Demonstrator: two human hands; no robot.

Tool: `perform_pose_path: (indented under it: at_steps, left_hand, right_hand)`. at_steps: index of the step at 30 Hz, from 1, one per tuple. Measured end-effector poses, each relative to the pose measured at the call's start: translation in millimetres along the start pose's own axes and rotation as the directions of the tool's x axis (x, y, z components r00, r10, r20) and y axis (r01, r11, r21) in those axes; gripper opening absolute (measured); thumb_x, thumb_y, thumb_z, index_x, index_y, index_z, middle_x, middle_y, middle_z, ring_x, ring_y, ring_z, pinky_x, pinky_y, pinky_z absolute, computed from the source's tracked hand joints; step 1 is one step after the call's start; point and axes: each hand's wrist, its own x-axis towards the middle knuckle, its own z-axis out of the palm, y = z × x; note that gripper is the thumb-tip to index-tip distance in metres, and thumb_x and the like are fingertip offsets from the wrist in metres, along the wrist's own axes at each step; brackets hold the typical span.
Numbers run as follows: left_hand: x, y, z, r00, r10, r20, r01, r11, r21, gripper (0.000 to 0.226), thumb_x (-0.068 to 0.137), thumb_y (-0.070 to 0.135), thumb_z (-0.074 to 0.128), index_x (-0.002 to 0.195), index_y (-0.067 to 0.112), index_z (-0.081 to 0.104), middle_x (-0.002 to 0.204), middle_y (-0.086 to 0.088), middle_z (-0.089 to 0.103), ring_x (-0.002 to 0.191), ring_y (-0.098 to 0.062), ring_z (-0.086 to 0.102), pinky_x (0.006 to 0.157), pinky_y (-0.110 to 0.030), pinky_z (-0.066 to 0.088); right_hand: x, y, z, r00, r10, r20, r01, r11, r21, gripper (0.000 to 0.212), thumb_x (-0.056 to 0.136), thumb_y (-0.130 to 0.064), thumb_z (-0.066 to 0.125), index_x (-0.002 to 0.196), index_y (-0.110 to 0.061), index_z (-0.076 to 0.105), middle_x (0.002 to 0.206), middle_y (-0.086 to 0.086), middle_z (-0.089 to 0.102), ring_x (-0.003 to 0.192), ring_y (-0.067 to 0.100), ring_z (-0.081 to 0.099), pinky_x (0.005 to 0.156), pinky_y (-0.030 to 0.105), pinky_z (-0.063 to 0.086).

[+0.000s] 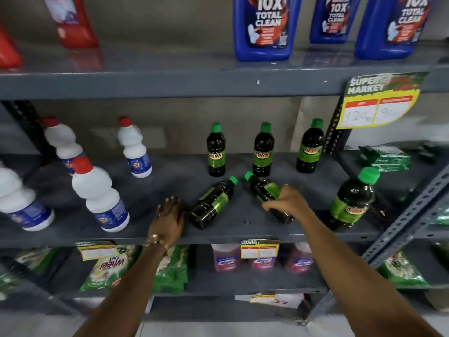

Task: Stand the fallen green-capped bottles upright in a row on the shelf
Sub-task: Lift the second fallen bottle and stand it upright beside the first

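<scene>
Two dark green-capped bottles lie on the grey middle shelf [145, 190]. My right hand [289, 200] is closed around the body of the right fallen bottle [262, 188], whose cap points up and left. The left fallen bottle [213, 203] lies with its cap toward the back right; my left hand [170, 215] rests flat on the shelf just left of its base, fingers apart, holding nothing. Three matching bottles stand upright at the back [216, 152] [263, 152] [311, 149]. A larger green-capped bottle [352, 200] stands at the front right.
White red-capped bottles [99, 193] stand on the left half of the same shelf. Blue jugs [264, 27] sit on the shelf above, where a price sign [379, 103] hangs from its edge. Packets and pink bottles fill the shelf below. A perforated metal upright [413, 215] borders the right.
</scene>
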Motion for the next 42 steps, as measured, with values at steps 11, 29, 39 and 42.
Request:
perform_pose_path:
  at_steps: [11, 29, 39, 42]
  left_hand:
    - [15, -16, 5, 0.990, 0.085, 0.116, -0.099, 0.987, 0.123, 0.051, 0.100, 0.028, 0.027, 0.148, 0.018, 0.011, 0.160, -0.009, 0.006, 0.148, -0.024, 0.000, 0.119, -0.037, -0.003]
    - [11, -12, 5, 0.987, 0.112, 0.119, -0.131, 0.978, 0.161, 0.052, 0.099, 0.031, 0.021, 0.149, 0.019, 0.007, 0.160, -0.008, 0.004, 0.148, -0.020, -0.003, 0.121, -0.037, -0.004]
    - [11, -12, 4, 0.990, 0.107, 0.096, -0.122, 0.979, 0.166, 0.053, 0.099, 0.030, 0.026, 0.149, 0.020, 0.010, 0.160, -0.007, 0.007, 0.148, -0.020, 0.000, 0.121, -0.036, -0.003]
    - [11, -12, 3, 0.990, 0.107, 0.090, -0.120, 0.981, 0.152, 0.053, 0.099, 0.030, 0.026, 0.149, 0.020, 0.010, 0.160, -0.007, 0.008, 0.148, -0.020, 0.000, 0.121, -0.036, -0.003]
  right_hand:
    - [13, 5, 45, 0.835, 0.096, -0.542, 0.281, 0.772, 0.570, 0.088, 0.051, -0.036, 0.093, 0.116, -0.020, 0.036, 0.105, -0.001, 0.059, 0.094, 0.017, 0.057, 0.082, 0.027, 0.044]
    - [19, 9, 65, 0.806, 0.047, -0.590, 0.344, 0.774, 0.532, 0.084, 0.062, -0.010, 0.084, 0.135, -0.007, 0.044, 0.131, 0.010, 0.051, 0.114, 0.020, 0.052, 0.094, 0.021, 0.040]
    - [18, 1, 68, 0.814, 0.070, -0.576, 0.255, 0.849, 0.463, 0.101, 0.047, -0.049, 0.092, 0.124, -0.004, 0.044, 0.123, 0.011, 0.046, 0.117, 0.023, 0.041, 0.100, 0.027, 0.031]
    - [16, 11, 68, 0.847, -0.010, -0.532, 0.307, 0.826, 0.473, 0.098, 0.054, -0.032, 0.092, 0.134, -0.011, 0.040, 0.130, 0.005, 0.045, 0.118, 0.015, 0.043, 0.104, 0.028, 0.035]
